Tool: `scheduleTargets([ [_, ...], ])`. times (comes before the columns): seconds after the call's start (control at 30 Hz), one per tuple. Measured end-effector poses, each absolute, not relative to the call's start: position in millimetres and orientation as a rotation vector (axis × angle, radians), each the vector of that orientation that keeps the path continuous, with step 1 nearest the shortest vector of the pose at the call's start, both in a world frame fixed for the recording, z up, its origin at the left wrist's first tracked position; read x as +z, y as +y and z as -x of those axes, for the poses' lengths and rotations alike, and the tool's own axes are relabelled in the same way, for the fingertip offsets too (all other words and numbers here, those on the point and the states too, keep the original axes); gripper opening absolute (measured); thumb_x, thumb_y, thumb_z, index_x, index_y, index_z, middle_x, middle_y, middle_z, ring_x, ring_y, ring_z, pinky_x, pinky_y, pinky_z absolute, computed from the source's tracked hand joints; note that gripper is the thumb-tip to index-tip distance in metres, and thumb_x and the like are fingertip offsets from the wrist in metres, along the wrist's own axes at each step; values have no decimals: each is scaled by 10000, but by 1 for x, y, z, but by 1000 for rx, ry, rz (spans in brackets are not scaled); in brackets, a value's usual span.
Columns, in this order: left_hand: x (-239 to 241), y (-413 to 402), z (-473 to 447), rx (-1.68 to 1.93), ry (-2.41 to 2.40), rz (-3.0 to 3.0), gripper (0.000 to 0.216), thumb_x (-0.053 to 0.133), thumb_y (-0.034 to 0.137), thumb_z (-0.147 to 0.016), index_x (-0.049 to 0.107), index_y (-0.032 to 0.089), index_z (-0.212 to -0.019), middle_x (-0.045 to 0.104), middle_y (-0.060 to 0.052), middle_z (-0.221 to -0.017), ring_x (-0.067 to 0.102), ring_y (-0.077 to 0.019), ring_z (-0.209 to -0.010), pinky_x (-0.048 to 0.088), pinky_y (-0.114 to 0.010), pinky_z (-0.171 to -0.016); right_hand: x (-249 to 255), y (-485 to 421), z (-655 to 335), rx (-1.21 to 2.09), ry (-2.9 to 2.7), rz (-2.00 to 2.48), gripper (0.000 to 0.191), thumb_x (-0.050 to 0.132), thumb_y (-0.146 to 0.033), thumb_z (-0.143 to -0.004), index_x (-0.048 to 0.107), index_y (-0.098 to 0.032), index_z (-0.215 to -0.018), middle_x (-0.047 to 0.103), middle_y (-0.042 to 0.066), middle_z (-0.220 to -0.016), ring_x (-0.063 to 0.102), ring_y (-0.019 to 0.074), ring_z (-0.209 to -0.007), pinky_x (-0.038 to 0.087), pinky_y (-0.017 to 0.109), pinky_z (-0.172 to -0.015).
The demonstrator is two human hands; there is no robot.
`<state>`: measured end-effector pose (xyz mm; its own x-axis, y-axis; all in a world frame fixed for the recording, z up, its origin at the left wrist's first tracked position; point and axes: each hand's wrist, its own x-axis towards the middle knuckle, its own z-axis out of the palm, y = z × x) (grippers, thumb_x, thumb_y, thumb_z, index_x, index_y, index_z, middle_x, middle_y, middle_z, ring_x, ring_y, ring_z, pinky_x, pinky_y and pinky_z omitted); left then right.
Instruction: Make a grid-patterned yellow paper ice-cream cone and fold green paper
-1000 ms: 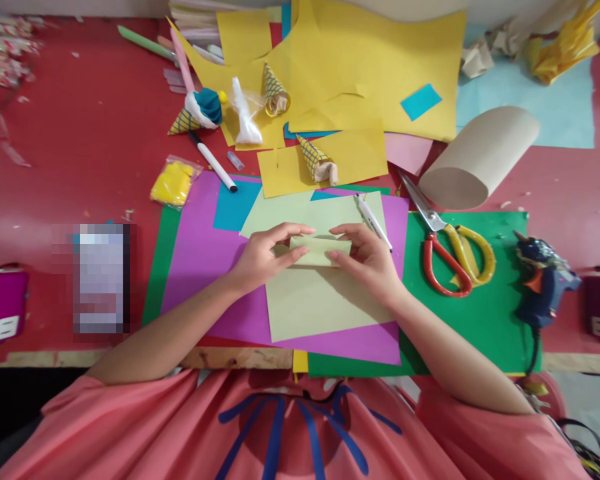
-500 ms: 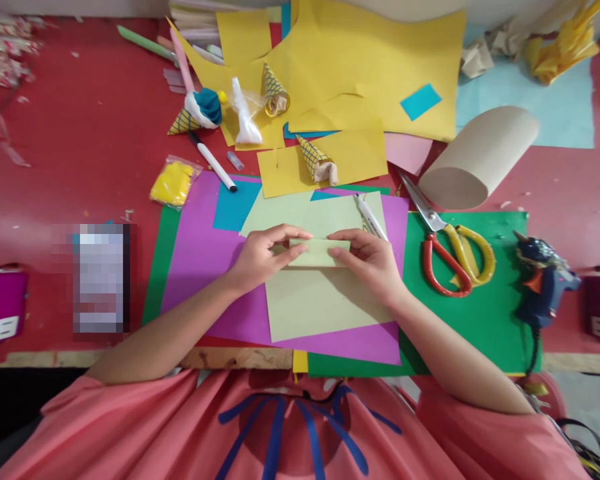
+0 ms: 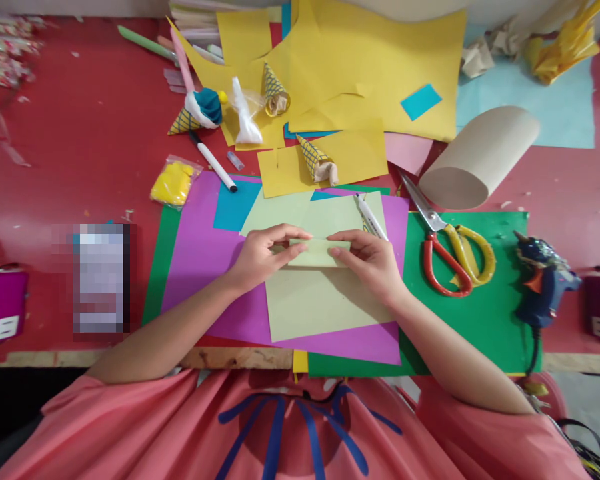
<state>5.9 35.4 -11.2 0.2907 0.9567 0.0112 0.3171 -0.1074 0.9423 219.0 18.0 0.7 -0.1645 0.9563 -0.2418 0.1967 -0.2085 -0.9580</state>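
A small folded piece of pale green paper (image 3: 319,253) is pinched at its two ends, by my left hand (image 3: 260,257) and my right hand (image 3: 370,260). Both hands are closed on it just above a larger pale green sheet (image 3: 320,300). That sheet lies on a purple sheet (image 3: 200,260), which rests on a green sheet (image 3: 480,320). A white pen (image 3: 371,219) lies just behind my right hand.
Red-and-yellow scissors (image 3: 453,250) and a blue glue gun (image 3: 543,280) lie to the right, with a cardboard roll (image 3: 480,157) behind them. Yellow sheets (image 3: 380,60), patterned paper cones (image 3: 316,160), a marker (image 3: 213,162) and a yellow packet (image 3: 173,182) fill the back. A purple box (image 3: 3,303) sits far left.
The folded piece has been pressed slightly flatter and lifted a touch toward the far side; my fingers shifted a little on it. Everything else is unchanged.
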Motion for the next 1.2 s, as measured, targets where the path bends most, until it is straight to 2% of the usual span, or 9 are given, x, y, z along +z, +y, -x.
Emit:
scheduleTargets([
  [0.1, -10, 36, -6, 858, 1186, -1623, 261, 676, 399, -809, 723, 212, -985, 751, -31, -868, 626, -73, -586, 471, -148, -488, 2, 18, -219, 1421, -1382, 1423, 205, 682, -333, -801, 710, -195, -950, 337, -74, -527, 302, 70, -491, 249, 243, -470],
  [0.4, -8, 36, -6, 847, 1200, -1649, 236, 664, 411, -819, 747, 217, -925, 748, -21, -793, 576, -63, -514, 426, -162, -451, 1, 18, -219, 1406, -1391, 1419, 196, 682, -325, -799, 711, -201, -949, 348, -70, -533, 316, 73, -496, 255, 244, -473],
  [0.93, -7, 36, -6, 852, 1207, -1635, 223, 662, 395, -825, 745, 217, -931, 759, -29, -842, 629, -85, -585, 456, -173, -489, 4, 20, -220, 1470, -1365, 1398, 235, 658, -351, -819, 704, -177, -970, 389, -70, -510, 340, 69, -485, 259, 236, -469],
  [1.0, -7, 36, -5, 842, 1180, -1695, 199, 650, 368, -840, 744, 219, -932, 762, -25, -858, 663, -95, -633, 492, -171, -540, 5, 20, -219, 1458, -1403, 1408, 209, 647, -337, -825, 706, -170, -936, 439, -58, -526, 359, 69, -488, 275, 234, -469],
  [1.1, -7, 35, -5, 816, 1001, -1896, 144, 644, 283, -852, 739, 226, -943, 767, -8, -872, 704, -97, -722, 527, -150, -652, 6, 19, -220, 1487, -1544, 1351, 166, 623, -298, -834, 695, -149, -829, 594, -2, -648, 459, 79, -556, 347, 231, -516],
  [1.2, -7, 33, -6, 810, 821, -2031, 140, 638, 220, -855, 725, 218, -964, 768, 6, -855, 707, -75, -710, 516, -116, -664, 6, 19, -221, 1599, -1659, 1263, 171, 606, -285, -842, 668, -132, -797, 585, -4, -641, 459, 71, -554, 356, 218, -519],
])
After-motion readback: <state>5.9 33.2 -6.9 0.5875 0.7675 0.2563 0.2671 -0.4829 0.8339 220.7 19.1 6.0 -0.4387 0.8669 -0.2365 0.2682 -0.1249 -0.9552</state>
